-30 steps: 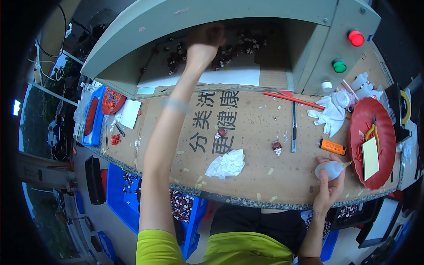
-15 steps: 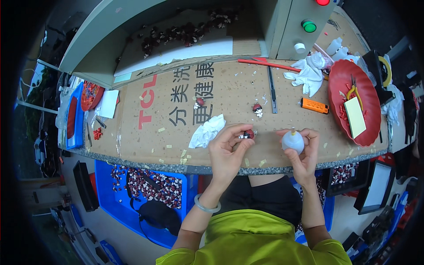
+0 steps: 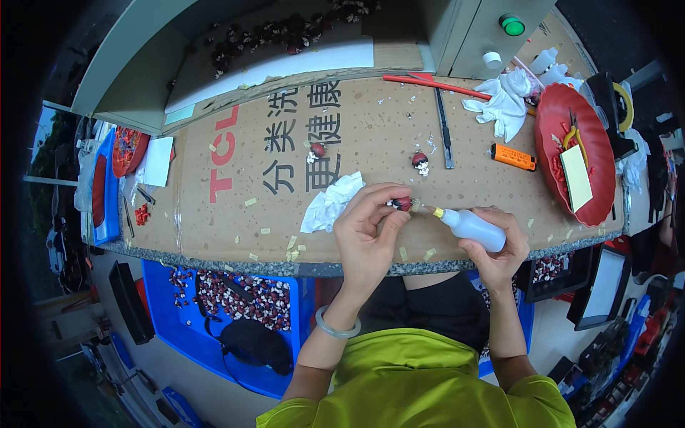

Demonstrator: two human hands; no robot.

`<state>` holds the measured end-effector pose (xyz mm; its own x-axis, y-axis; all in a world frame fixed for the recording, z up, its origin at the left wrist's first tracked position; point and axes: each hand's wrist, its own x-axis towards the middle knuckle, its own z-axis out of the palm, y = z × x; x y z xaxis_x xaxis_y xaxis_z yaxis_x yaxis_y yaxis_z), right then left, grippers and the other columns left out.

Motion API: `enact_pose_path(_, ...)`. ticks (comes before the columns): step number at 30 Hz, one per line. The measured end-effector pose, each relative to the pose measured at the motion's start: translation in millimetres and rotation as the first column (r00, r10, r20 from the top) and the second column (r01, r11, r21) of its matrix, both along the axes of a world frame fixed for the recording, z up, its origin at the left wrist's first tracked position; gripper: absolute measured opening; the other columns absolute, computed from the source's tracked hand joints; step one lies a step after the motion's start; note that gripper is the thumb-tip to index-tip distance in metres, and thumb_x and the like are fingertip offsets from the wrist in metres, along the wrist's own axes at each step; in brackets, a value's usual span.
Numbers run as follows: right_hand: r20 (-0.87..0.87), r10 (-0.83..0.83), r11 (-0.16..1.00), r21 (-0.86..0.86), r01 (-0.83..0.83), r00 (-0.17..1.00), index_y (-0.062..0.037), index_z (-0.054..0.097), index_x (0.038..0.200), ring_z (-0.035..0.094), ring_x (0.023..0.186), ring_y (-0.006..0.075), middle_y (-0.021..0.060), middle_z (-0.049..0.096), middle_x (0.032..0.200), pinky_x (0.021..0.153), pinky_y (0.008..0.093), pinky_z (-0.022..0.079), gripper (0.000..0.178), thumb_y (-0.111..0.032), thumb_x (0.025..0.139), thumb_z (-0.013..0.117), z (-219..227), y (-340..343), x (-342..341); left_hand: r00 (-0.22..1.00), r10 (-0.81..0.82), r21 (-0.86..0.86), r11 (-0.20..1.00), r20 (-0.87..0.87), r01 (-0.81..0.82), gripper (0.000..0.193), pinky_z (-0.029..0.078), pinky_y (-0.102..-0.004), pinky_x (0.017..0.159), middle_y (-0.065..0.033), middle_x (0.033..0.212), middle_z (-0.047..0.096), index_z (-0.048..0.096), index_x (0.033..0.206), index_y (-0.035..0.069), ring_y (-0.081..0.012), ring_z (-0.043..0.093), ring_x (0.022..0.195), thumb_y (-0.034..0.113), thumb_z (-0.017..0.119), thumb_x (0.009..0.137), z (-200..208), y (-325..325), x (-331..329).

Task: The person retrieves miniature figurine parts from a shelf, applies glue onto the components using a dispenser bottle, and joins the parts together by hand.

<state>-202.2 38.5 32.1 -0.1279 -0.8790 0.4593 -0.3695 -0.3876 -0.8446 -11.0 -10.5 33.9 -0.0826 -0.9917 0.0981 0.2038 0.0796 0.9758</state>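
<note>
A small dark-red and white figurine (image 3: 404, 204) is pinched between the thumb and fingertips of my left hand (image 3: 368, 227). My right hand (image 3: 502, 251) is wrapped round a white squeeze bottle (image 3: 474, 228) with a yellowish collar and a thin nozzle. The bottle lies tilted, its tip pointing left and close to the figurine; whether they touch I cannot tell. Just left of my left hand sits a crumpled white tissue (image 3: 332, 203). Two similar figurines, one behind the tissue (image 3: 317, 151) and one beyond my hands (image 3: 419, 162), rest on the cardboard (image 3: 250, 221).
A red scalloped tray (image 3: 606, 171) at right holds yellow-handled pliers and a pale yellow pad. Near it lie an orange box (image 3: 514, 157), a dark slim knife (image 3: 444, 132) and white rags (image 3: 503, 107). Many figurines fill a grey cabinet (image 3: 442, 36) and a blue bin (image 3: 164, 314).
My right hand has tipped the bottle from facing away to pointing left, bringing its nozzle to the figurine. My left hand still holds the figurine. The view has shifted slightly.
</note>
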Motion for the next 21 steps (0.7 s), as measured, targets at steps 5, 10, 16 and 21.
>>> enact_pose_path(5,-0.051,0.012,0.997,-0.078,-0.016,0.999,0.0081,0.062,0.099,0.067,0.082,0.0273,0.0193,0.068,0.091,0.074,0.0341,0.053,0.040,-0.003,0.067,0.082,0.8,-1.2,1.8,1.000,-0.001,0.003,1.000,-0.010,0.001,0.029,0.052,-0.0242,0.081,-0.0112,0.110,0.059,0.063,0.106,-0.005,-0.0145,0.061,0.095,-0.016,0.059,0.080,-0.9,-0.9,0.1)
enact_pose_path(10,-0.045,0.002,0.997,-0.074,-0.005,0.999,0.0088,0.063,0.097,0.068,0.082,0.0281,0.0193,0.068,0.090,0.073,0.0348,0.053,0.039,-0.003,0.066,0.083,-1.3,-1.2,2.4,1.000,-0.006,0.000,1.000,0.016,0.006,0.029,0.051,-0.0246,0.082,-0.0109,0.108,0.060,0.064,0.105,-0.004,-0.0146,0.061,0.094,-0.016,0.060,0.079,-2.2,-1.3,-0.9)
enact_pose_path(16,-0.061,-0.003,0.998,-0.070,-0.001,0.998,0.0096,0.064,0.097,0.068,0.081,0.0284,0.0196,0.068,0.090,0.073,0.0352,0.053,0.038,-0.003,0.066,0.083,-0.2,-1.5,3.1,0.999,0.004,-0.010,1.000,0.042,-0.004,0.029,0.050,-0.0258,0.081,-0.0099,0.106,0.061,0.065,0.105,-0.003,-0.0145,0.061,0.091,-0.014,0.062,0.078,-4.0,-0.9,-0.8)
enact_pose_path(21,-0.059,0.007,0.998,-0.069,-0.011,0.998,0.0099,0.064,0.097,0.068,0.081,0.0284,0.0200,0.068,0.089,0.073,0.0355,0.053,0.038,-0.002,0.066,0.083,0.1,-2.4,3.8,0.999,0.008,-0.026,1.000,0.047,-0.007,0.029,0.050,-0.0255,0.081,-0.0103,0.105,0.061,0.065,0.105,-0.003,-0.0137,0.061,0.091,-0.014,0.063,0.078,-5.6,-0.8,-0.5)
